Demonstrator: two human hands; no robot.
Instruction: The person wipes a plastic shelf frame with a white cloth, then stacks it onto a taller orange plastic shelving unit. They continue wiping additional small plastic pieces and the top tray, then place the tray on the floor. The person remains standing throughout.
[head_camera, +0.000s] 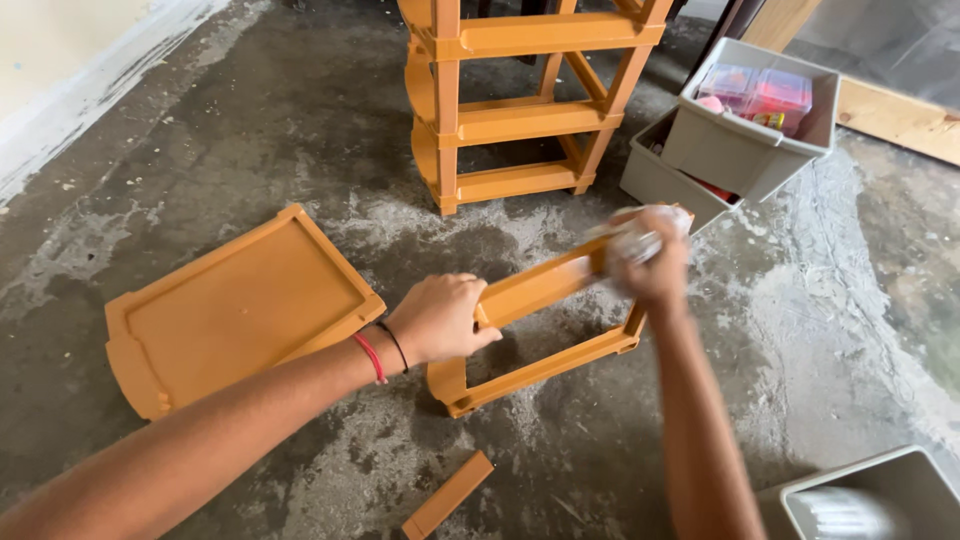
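Note:
My left hand (440, 318) grips the near end of an orange plastic frame section (545, 365) that stands on the concrete floor. My right hand (652, 268) is closed around a crumpled whitish cloth or wad (638, 236), pressed against the frame's far upper rail; the hand is blurred. A flat orange tray-like panel (235, 305) lies on the floor just left of my left forearm. A short orange strip (447, 496) lies near the bottom, between my arms.
A tall orange plastic rack (520, 110) stands at the back. Two grey drawers (745, 145) holding pink and red items sit at the right of it. Another grey drawer (875, 495) is at the bottom right. A wooden plank (900, 120) lies beyond.

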